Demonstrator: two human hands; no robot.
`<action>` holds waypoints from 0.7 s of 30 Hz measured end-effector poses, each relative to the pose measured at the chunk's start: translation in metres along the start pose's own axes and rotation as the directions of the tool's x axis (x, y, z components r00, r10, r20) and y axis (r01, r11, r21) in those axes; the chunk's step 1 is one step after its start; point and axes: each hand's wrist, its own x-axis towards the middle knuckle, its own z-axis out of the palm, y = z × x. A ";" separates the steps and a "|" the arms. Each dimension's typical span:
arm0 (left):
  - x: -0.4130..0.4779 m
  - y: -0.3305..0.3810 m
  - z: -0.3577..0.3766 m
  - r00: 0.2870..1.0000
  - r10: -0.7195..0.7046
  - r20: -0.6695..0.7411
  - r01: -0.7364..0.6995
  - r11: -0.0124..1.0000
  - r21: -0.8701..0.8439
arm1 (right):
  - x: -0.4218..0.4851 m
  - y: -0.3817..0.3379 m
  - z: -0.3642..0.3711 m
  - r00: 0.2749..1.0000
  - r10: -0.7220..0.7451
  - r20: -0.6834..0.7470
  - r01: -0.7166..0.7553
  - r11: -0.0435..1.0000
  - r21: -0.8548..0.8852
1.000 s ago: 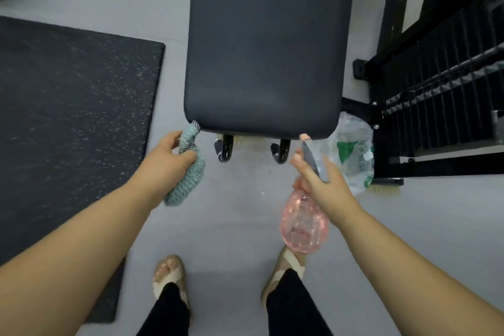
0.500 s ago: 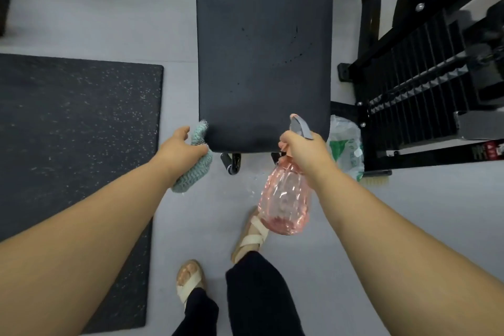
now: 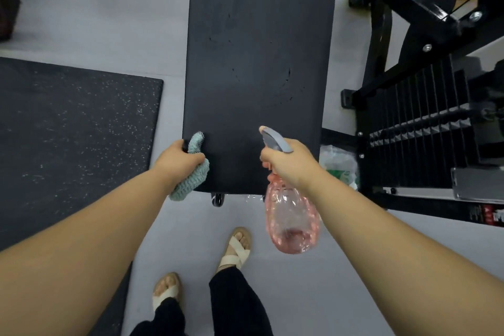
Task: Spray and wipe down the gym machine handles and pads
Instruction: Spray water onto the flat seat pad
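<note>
Head view: pad [image 3: 256,68], centre and bearing droplets, at the spraying step, right hand [image 3: 290,165] gripping the bottle [image 3: 293,222], left hand [image 3: 178,161] clutching the cloth [image 3: 192,176] at its near-left corner; wiping likely follows.

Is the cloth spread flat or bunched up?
Bunched up: the left hand grips the teal cloth in a wad at the near corner of the bench pad.

Pink bottle [image 3: 293,222], teal cloth [image 3: 191,177], speckled black mat [image 3: 68,139].
</note>
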 end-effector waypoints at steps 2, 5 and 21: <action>0.000 0.000 -0.002 1.000 -0.003 0.011 0.003 1.000 -0.014 | 0.007 -0.017 0.004 0.997 -0.078 0.024 0.079 0.996 -0.031; 0.005 0.002 -0.010 0.999 -0.027 0.027 0.028 0.999 -0.045 | 0.022 -0.042 0.004 0.992 -0.125 -0.018 0.124 0.992 -0.019; 0.066 0.135 -0.078 0.972 0.202 0.117 -0.217 0.968 0.128 | 0.089 -0.132 -0.060 0.944 0.096 -0.317 -0.026 0.976 0.217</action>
